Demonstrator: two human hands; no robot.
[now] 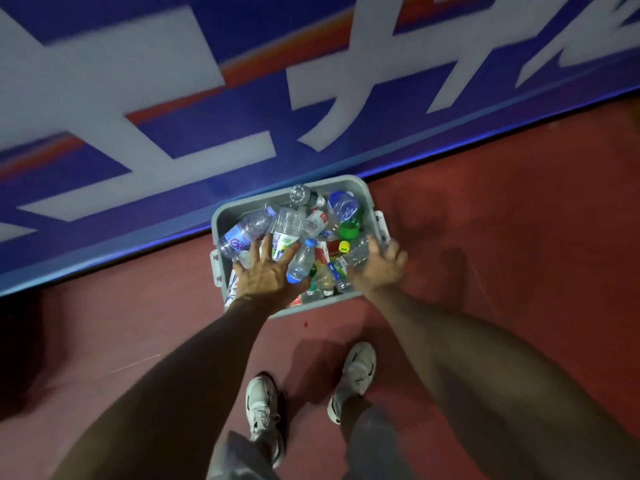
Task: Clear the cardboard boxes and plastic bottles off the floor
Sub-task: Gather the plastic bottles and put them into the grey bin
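Note:
A grey plastic bin (332,184) stands on the red floor, filled with several crushed plastic bottles. Among them are a purple-labelled bottle (240,239), a bottle with a white and green label (285,233), a small blue-capped bottle (302,260) and a green cap (348,230). Red and white carton pieces (322,251) show between the bottles. My left hand (266,276) lies spread on the bottles at the bin's left side, fingers straight. My right hand (381,268) is curled over the bin's right rim by a crumpled clear bottle (359,252).
A long blue banner board (194,109) with large white letters runs right behind the bin. The red floor (502,237) stretches out to the right and left of the bin. My two pale shoes (263,414) stand just in front of it.

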